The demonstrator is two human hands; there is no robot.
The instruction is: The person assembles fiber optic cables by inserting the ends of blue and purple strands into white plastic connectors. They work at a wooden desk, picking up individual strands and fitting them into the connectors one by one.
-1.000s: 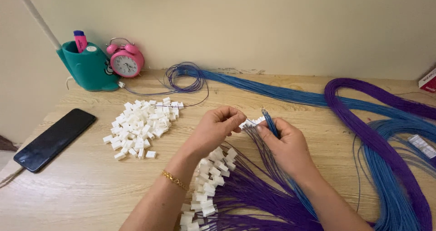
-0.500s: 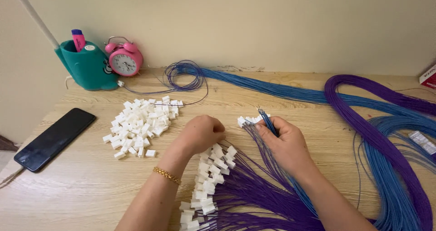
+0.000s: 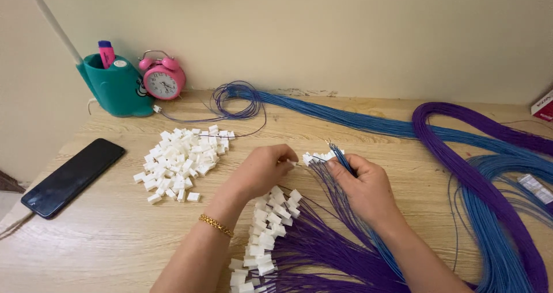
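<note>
Back from the loose connector pile [image 3: 184,158] (table's left), our left hand [image 3: 262,169] pinches one white connector [image 3: 292,163] toward the wire ends [image 3: 334,152] our right hand [image 3: 366,183] grips.

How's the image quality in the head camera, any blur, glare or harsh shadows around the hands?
Head view: soft, even light, no glare on the table; faint shadows under the left hand and right hand; both sharp, as is the connector pile; the phone shows only a dull sheen.
</note>
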